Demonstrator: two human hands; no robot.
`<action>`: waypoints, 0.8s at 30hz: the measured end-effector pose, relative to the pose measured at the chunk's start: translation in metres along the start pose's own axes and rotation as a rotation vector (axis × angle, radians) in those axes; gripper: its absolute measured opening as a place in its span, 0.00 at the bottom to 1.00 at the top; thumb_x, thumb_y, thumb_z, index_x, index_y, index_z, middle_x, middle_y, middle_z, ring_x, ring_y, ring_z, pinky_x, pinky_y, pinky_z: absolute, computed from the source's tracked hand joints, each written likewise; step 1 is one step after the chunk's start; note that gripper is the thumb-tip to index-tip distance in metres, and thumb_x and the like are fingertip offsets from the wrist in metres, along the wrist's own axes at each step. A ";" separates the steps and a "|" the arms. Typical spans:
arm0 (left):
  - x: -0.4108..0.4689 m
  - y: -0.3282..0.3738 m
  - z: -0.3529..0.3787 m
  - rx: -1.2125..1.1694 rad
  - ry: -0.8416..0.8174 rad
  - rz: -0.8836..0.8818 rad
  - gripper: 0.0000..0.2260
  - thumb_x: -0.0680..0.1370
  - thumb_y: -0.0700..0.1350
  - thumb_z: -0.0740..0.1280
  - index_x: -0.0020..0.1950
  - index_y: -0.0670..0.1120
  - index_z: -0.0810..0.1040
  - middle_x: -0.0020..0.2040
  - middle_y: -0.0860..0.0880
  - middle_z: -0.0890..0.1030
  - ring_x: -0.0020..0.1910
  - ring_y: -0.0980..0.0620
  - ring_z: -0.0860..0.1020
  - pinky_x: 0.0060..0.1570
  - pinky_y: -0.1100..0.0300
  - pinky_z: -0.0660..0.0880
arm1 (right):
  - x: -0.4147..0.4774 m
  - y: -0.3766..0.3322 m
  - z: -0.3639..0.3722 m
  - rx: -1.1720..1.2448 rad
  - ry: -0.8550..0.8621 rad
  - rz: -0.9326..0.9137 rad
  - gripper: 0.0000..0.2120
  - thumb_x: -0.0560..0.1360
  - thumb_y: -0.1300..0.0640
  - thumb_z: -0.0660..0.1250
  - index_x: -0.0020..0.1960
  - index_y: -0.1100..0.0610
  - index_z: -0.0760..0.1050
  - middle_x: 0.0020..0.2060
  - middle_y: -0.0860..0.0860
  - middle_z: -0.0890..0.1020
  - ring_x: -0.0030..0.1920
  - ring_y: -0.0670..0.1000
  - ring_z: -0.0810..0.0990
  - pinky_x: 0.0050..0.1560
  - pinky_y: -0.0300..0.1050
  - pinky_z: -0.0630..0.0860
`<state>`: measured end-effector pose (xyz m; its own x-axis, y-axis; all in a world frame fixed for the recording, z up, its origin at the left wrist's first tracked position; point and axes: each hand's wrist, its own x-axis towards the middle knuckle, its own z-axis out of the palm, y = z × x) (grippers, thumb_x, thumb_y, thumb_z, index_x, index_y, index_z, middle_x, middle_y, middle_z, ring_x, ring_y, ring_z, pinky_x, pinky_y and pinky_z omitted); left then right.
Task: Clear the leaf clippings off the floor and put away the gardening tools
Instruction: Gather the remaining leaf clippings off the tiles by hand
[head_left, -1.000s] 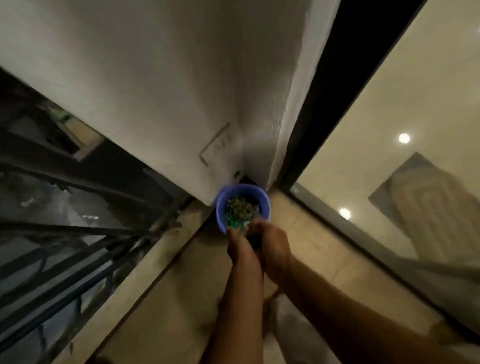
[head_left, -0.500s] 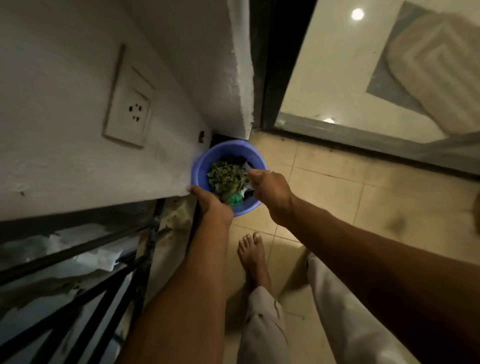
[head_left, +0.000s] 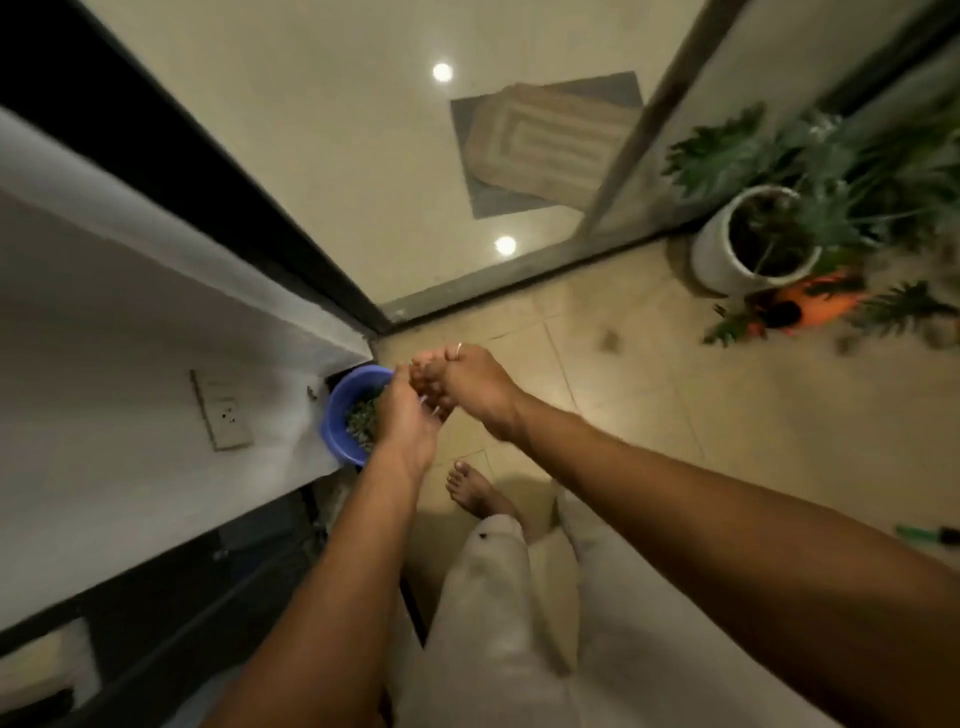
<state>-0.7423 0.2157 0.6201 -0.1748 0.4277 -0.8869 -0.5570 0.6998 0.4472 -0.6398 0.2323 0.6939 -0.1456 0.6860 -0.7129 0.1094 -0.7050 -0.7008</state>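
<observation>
Here, labelled parts of the scene:
Container: round blue plastic tub (head_left: 337, 410), left of centre, in the floor corner against the white wall (head_left: 130, 374).
Contents: green leaf clippings (head_left: 362, 420) heaped inside the tub.
Left hand (head_left: 410, 415): over the tub's right rim, fingers loosely curled, holding nothing visible.
Right hand (head_left: 470, 384): touching the left, fingers bent; its grip cannot be told.
Right edge: green-handled tool (head_left: 927, 533) on the tiled floor (head_left: 675, 415).
Upper right: white potted plant (head_left: 748, 244).

No text, label, brand or number can be read anywhere. The wall socket plate (head_left: 222, 410) shows only pin holes, no lettering.
</observation>
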 end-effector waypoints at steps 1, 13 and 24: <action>-0.020 0.000 0.015 0.042 -0.031 0.007 0.16 0.86 0.52 0.58 0.60 0.43 0.80 0.49 0.44 0.86 0.46 0.48 0.85 0.45 0.55 0.82 | -0.017 -0.006 -0.016 0.025 0.025 -0.012 0.07 0.77 0.62 0.65 0.44 0.57 0.82 0.37 0.52 0.84 0.36 0.47 0.81 0.38 0.40 0.78; -0.236 -0.124 0.212 0.665 -0.574 0.066 0.12 0.84 0.45 0.59 0.48 0.43 0.80 0.46 0.42 0.83 0.42 0.46 0.82 0.50 0.48 0.80 | -0.228 0.040 -0.236 0.485 0.574 -0.098 0.09 0.77 0.60 0.66 0.54 0.61 0.82 0.45 0.56 0.87 0.41 0.50 0.85 0.41 0.42 0.82; -0.400 -0.346 0.273 1.055 -0.862 -0.045 0.10 0.84 0.46 0.61 0.47 0.46 0.78 0.43 0.48 0.81 0.42 0.49 0.83 0.53 0.52 0.80 | -0.437 0.191 -0.360 0.891 0.997 -0.220 0.07 0.79 0.59 0.66 0.55 0.56 0.81 0.43 0.52 0.85 0.41 0.49 0.82 0.41 0.42 0.76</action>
<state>-0.2579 -0.0409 0.8523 0.6010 0.3400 -0.7233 0.3987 0.6568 0.6400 -0.2017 -0.1374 0.8619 0.7329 0.3679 -0.5723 -0.5478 -0.1797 -0.8171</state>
